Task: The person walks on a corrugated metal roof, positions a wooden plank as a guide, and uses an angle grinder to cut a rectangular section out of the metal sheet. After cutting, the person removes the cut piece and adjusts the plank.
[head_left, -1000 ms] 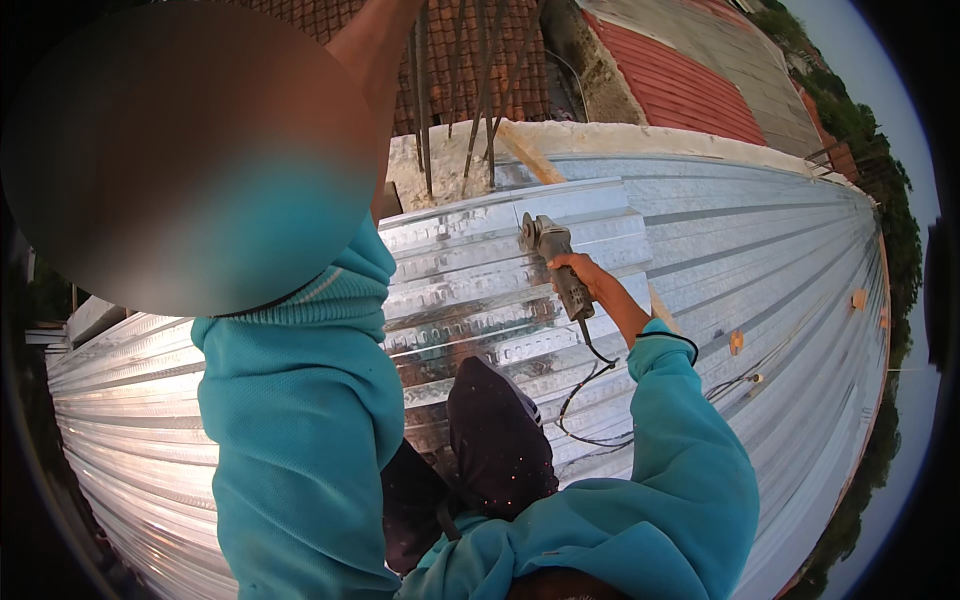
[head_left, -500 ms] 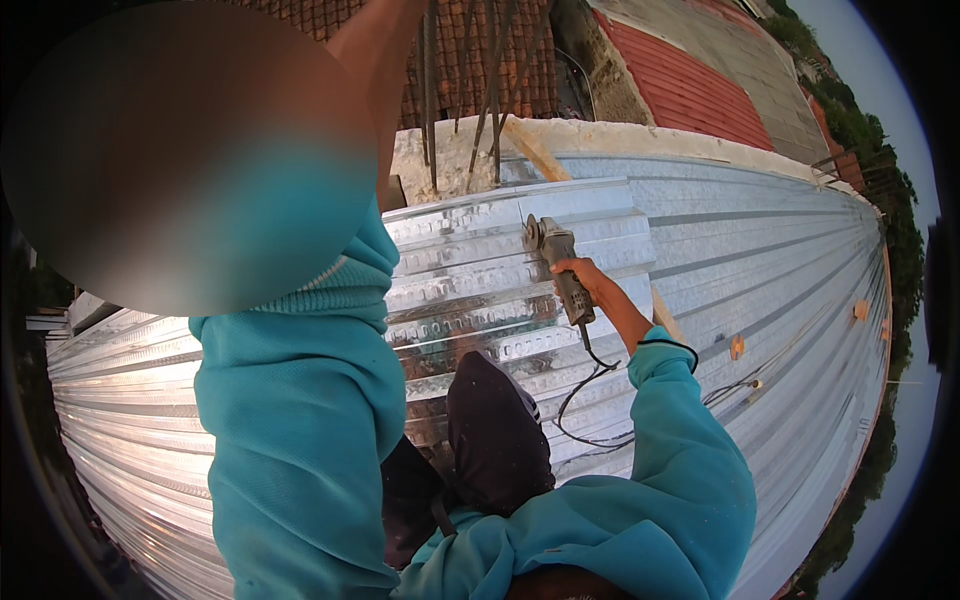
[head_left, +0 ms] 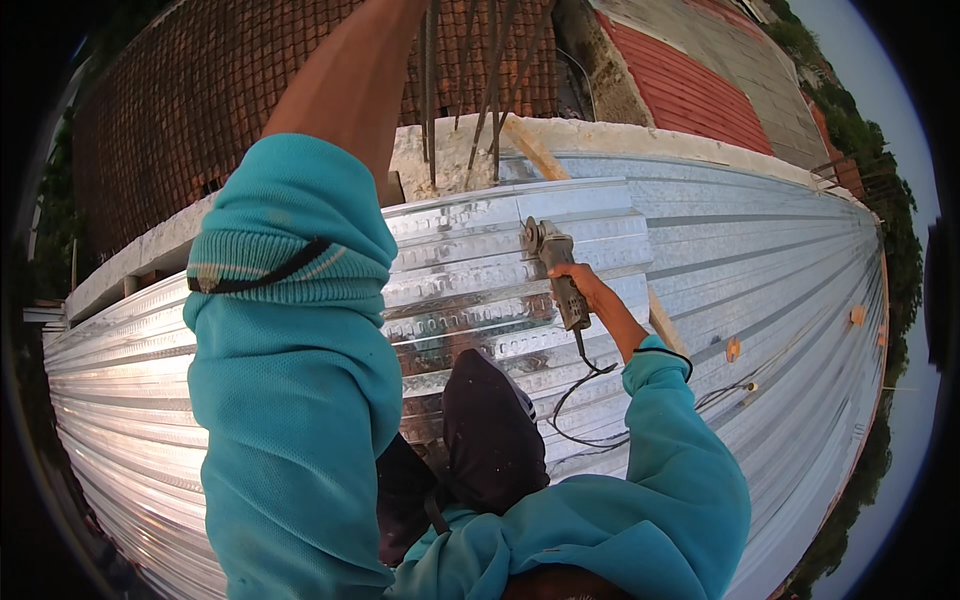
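Observation:
My right hand (head_left: 592,287) grips the body of a grey angle grinder (head_left: 553,262). Its disc end rests at the far edge of a shiny ribbed metal sheet (head_left: 470,290) that lies on top of the corrugated metal decking (head_left: 760,270). The grinder's black cable (head_left: 585,405) loops back toward my teal sleeve. My left forearm (head_left: 350,80) is raised toward the top of the picture beside several upright rebars (head_left: 480,90). The left hand itself is cut off by the frame edge.
The rebars rise from a rough concrete block (head_left: 450,150), and a wooden plank (head_left: 530,150) leans beside it. My dark-clad leg (head_left: 490,440) rests on the sheet. Beyond the decking's edge are a brown tiled roof (head_left: 200,120) and a red roof (head_left: 690,90), far below.

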The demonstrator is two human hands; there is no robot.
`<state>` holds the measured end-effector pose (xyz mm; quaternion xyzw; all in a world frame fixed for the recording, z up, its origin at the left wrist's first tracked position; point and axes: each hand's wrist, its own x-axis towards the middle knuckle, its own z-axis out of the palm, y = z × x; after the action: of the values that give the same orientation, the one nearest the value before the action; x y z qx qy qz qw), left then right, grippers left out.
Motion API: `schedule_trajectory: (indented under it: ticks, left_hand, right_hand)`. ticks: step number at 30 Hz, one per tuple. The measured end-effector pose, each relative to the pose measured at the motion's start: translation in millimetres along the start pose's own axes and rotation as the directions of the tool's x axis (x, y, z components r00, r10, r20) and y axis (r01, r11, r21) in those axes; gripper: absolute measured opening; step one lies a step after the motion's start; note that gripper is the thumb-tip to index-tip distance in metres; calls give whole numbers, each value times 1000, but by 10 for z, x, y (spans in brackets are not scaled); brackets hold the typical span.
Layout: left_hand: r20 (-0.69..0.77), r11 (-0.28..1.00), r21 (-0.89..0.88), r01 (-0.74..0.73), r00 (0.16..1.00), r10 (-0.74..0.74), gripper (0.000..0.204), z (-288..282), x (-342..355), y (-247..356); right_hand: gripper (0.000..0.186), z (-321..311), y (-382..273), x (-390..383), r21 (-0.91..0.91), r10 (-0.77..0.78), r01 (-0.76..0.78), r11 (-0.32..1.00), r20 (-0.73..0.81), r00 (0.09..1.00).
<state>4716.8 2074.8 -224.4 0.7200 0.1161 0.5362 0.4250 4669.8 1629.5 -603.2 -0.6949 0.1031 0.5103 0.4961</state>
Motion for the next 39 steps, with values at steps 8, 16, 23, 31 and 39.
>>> schedule_trajectory:
  ticks: [8, 16, 23, 31, 39]
  left_hand:
    - [15, 997, -81, 9, 1000, -8, 43, -8, -5, 25]
    - [28, 990, -100, 95, 995, -92, 41, 10, -66, 73]
    - [102, 977, -168, 128, 989, -112, 42, 19, -67, 27]
    - [200, 962, -227, 150, 974, -105, 39, -111, 235, 251]
    - [302, 993, -77, 88, 951, -61, 46, -93, 317, -2]
  right_hand:
    - [41, -1, 62, 1, -4, -33, 33, 999, 9, 999]
    - [36, -25, 93, -194, 36, 0, 0, 999, -3, 1000]
    - [32, -109, -8, -576, 73, -109, 107, 992, 15, 994]
    - [39, 446, -289, -565, -1, -140, 140, 990, 96, 986]
    - [38, 1366, -523, 439, 45, -41, 31, 999, 255, 966]
